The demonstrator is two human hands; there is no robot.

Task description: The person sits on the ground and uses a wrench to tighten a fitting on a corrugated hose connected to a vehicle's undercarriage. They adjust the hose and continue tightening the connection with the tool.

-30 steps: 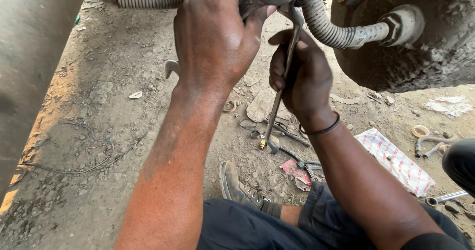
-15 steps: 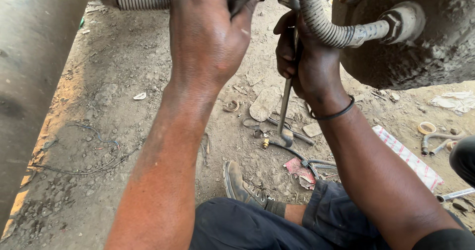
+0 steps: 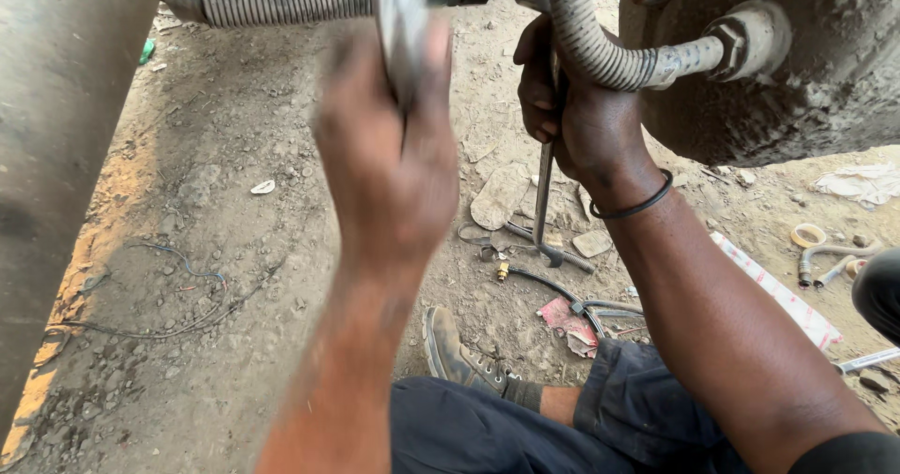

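Note:
My left hand is blurred with motion and closed around a flat grey metal tool that points up toward the ribbed hose overhead. My right hand grips a long thin metal rod that hangs down toward the ground. This hand sits behind a corrugated grey hose that curves to a fitting on a large dirty metal housing. A black band circles my right wrist.
Dirt ground below holds loose wrenches and a small brass fitting, a red rag, a roll of tape, bent pipes and black wire. My boot and dark trousers are at the bottom. A large grey body runs along the left.
My left hand has come down off the hose fitting and now swings a flat metal tool, blurred. My right hand has stayed up by the hose with the rod.

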